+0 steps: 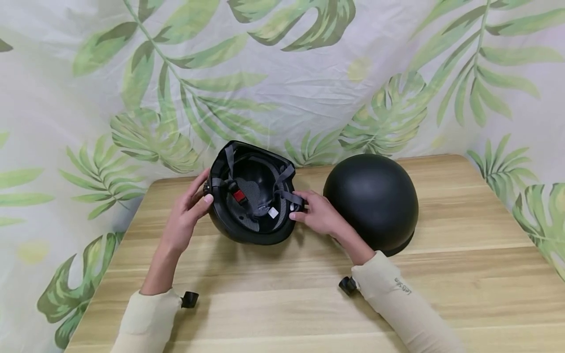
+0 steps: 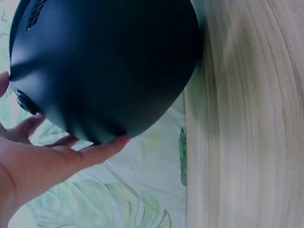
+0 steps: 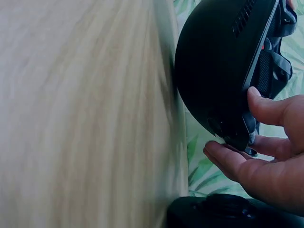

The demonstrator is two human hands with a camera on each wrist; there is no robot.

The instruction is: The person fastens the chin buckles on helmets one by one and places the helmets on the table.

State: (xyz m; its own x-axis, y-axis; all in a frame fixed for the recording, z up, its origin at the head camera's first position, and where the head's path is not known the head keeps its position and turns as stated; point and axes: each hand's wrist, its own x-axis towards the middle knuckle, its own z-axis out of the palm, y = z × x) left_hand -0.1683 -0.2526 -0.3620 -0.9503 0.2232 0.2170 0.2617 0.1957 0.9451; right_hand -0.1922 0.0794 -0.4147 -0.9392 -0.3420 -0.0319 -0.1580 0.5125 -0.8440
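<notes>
A black helmet [image 1: 238, 234] is tilted with its open inside facing up toward the head camera. Grey straps [image 1: 231, 159], a red buckle [image 1: 239, 196] and a small white label [image 1: 273, 213] show within it. My left hand [image 1: 184, 215] holds the helmet's left side, thumb at the rim and fingers along the outer shell. On the opposite side, my right hand [image 1: 321, 214] pinches the rim near a strap, its thumb at the edge and fingers against the shell in the right wrist view. The shell's rounded underside is close to the table.
A second black helmet [image 1: 371, 198] sits dome up on the wooden table [image 1: 273, 294], just right of my right hand and partly behind that wrist. Leaf-patterned cloth [image 1: 304, 93] hangs behind the table's back edge. Small black clips [image 1: 190, 299] stick out from both sleeves.
</notes>
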